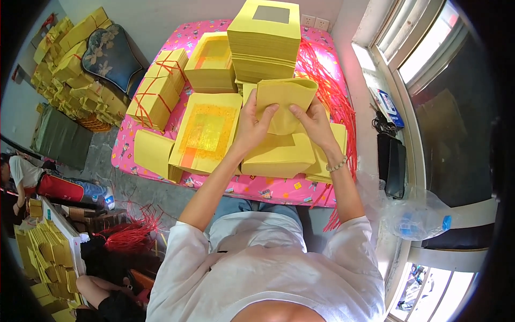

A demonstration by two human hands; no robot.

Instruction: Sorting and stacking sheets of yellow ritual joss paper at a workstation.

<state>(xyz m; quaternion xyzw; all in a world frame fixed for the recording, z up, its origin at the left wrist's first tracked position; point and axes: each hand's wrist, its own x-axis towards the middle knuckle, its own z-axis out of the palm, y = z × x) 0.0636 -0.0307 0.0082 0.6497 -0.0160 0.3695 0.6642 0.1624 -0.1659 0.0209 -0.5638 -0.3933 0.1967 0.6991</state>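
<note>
Both my hands grip a curved sheaf of yellow paper over the pink table cover. My left hand closes on its left side, thumb across the front. On the other side my right hand, a bead bracelet at its wrist, pinches with the thumb in front too; the fingers of both hands are mostly behind the paper. Below the sheaf lies a yellow paper stack. Behind it rises a tall yellow paper stack with a grey square on top. To the left lies a yellow stack with an orange-patterned panel.
Bundles tied with red string lie at the table's left. Loose red strings hang along its right side. A windowsill holds a black case and a plastic bottle. Other people sit at the left near more yellow paper.
</note>
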